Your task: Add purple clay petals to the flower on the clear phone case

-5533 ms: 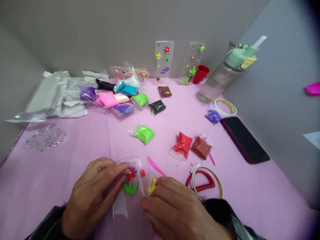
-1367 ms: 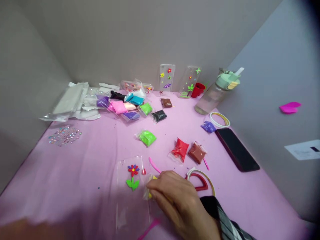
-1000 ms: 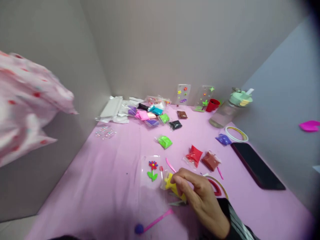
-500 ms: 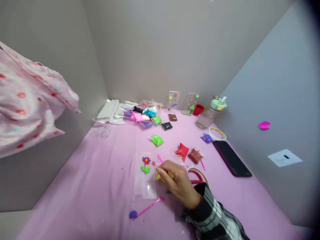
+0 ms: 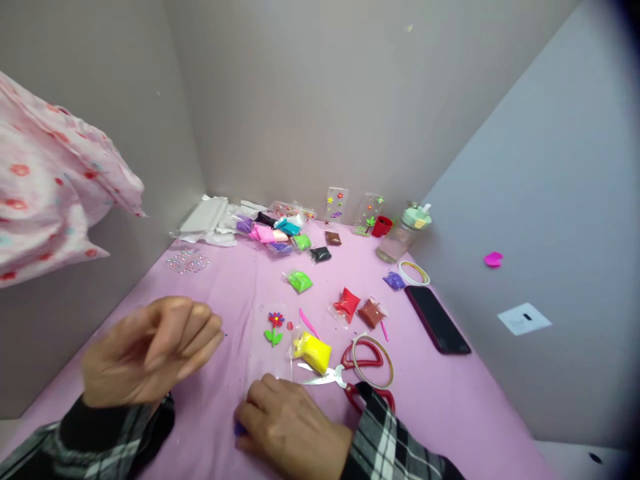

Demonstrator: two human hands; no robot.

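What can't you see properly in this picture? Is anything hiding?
In the head view:
- Purple thing: mostly hidden by the right hand, so its shape is unclear.
- Scissors: handle partly hidden by the right sleeve.
- Left hand: blurred fingers.
- Gem stickers: too small to count.

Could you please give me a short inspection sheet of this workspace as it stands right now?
Surface: pink cloth covering the table.
Job's things: clear phone case with clay flower; yellow clay packet on its edge; scissors beside it.
Clutter: clay packets; phone.
Hands: left hand raised, apparently empty; right hand low, by a purple thing.
Cables: nothing seen.
Surroundings: grey walls; patterned fabric at left.
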